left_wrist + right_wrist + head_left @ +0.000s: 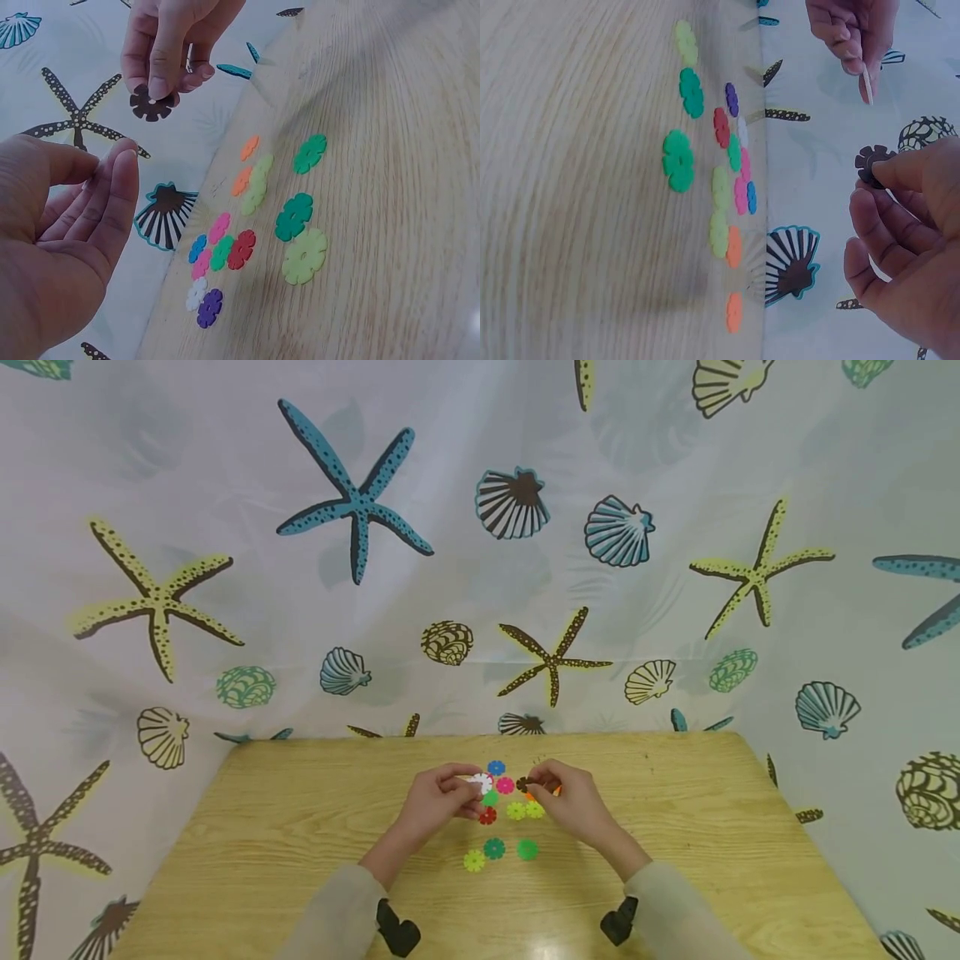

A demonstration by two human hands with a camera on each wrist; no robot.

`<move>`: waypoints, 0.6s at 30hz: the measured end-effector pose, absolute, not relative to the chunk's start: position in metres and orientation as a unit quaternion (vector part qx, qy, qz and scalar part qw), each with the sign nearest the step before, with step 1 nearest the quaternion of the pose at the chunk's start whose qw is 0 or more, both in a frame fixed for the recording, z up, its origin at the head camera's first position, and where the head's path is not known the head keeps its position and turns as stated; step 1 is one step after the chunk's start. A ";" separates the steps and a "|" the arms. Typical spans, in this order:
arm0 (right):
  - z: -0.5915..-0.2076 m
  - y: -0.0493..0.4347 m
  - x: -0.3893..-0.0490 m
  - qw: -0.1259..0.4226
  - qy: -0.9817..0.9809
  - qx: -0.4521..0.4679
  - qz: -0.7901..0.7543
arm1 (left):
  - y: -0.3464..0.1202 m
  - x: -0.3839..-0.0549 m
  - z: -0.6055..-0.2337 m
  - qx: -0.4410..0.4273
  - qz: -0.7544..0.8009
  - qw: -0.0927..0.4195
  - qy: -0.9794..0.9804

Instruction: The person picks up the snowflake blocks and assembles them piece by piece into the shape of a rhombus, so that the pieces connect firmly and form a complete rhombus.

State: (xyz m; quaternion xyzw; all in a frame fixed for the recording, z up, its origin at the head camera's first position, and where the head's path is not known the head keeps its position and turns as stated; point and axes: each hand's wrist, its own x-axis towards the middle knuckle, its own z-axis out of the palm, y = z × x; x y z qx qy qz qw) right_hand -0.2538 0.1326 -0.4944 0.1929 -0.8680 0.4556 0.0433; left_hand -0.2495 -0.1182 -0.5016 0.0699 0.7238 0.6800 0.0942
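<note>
My left hand point(435, 795) pinches a white notched disc point(482, 784) between thumb and fingers; it shows edge-on in the right wrist view. Opposite it, my right hand point(576, 797) holds a dark brown notched plastic disc point(151, 106) by its edge, between thumb and forefinger. Both hands are raised over the table, a short gap between the two discs. Beneath them lie a blue disc point(497, 767), a pink disc point(506, 786), a red disc point(487, 816) and a pair of yellow discs point(525, 810). Left-hand fingers hide the white disc in the left wrist view.
Nearer me on the wooden table point(300, 827) lie a teal disc point(494, 848), a green disc point(527, 849) and a yellow disc point(474, 861). Orange discs point(734, 312), a purple disc point(210, 308) and another white disc point(196, 293) lie flat too. A shell-and-starfish curtain point(450, 577) surrounds the table.
</note>
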 end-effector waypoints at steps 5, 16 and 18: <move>-0.488 0.127 -0.252 0.053 -0.863 0.210 0.456 | -0.114 -0.249 -0.496 0.058 0.683 0.095 0.722; -0.479 0.119 -0.249 0.068 -0.856 0.224 0.461 | -0.109 -0.245 -0.487 0.072 0.679 0.107 0.722; -0.477 0.118 -0.248 0.069 -0.856 0.225 0.460 | -0.108 -0.244 -0.487 0.076 0.678 0.106 0.724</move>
